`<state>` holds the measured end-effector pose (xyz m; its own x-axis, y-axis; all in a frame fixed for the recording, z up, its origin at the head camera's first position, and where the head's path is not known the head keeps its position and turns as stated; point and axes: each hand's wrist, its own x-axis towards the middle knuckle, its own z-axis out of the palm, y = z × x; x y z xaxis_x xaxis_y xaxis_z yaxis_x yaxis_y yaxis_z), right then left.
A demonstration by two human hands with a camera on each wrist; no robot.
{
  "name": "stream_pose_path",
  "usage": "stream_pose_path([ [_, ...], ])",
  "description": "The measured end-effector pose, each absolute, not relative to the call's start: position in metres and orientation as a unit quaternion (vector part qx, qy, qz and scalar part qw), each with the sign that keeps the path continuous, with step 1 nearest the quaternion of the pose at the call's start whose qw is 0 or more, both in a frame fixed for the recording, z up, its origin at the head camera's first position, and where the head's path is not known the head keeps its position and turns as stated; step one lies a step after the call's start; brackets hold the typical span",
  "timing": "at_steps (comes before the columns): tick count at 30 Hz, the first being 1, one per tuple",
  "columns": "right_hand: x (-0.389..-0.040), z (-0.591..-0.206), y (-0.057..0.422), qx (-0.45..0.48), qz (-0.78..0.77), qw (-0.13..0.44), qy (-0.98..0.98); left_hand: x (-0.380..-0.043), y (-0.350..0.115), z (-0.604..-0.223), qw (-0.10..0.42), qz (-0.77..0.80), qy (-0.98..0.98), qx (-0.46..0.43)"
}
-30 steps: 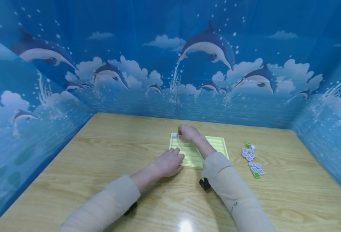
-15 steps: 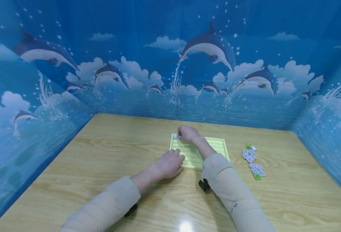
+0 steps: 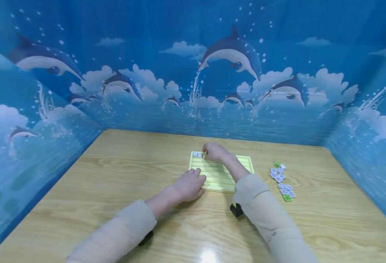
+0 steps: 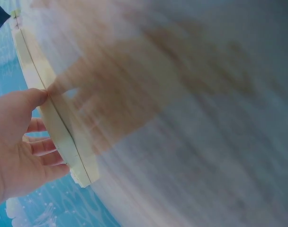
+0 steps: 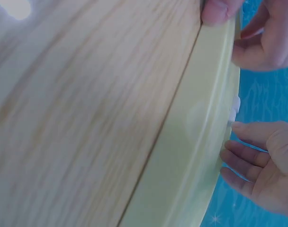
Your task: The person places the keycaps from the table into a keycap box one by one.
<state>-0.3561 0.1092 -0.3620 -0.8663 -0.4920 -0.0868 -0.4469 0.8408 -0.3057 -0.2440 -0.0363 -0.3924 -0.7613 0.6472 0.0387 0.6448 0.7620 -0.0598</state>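
A pale yellow ribbed tray lies on the table in the head view. My left hand holds its front left corner; in the left wrist view the thumb presses the front wall while the fingers reach over the rim. Two small white square pieces, resembling keycaps, sit side by side in the tray's back left corner. Just right of them hovers my right hand, with nothing visible in it. The right wrist view shows its fingers spread and loosely bent beyond the tray, one fingertip close to the white pieces.
Right of the tray, several loose white pieces lie in two clusters, a green piece at the near end and another green piece at the far end. A dolphin-print curtain borders the wooden table at the back and sides.
My right hand has shifted slightly right along the tray's back row, uncovering the second white piece. My left hand keeps its place at the corner. The head view has turned a little.
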Motion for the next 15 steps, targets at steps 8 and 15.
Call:
stream_pose_path([
  [8,-0.351,-0.356,0.131,-0.256,-0.139,0.081,0.953,-0.243,-0.036,-0.39,0.014,0.005,-0.94,-0.34],
  [15,-0.342,-0.349,0.153,-0.255,-0.173,0.073,0.949,-0.243,-0.036,-0.392,0.024,0.0,-0.939,-0.344],
])
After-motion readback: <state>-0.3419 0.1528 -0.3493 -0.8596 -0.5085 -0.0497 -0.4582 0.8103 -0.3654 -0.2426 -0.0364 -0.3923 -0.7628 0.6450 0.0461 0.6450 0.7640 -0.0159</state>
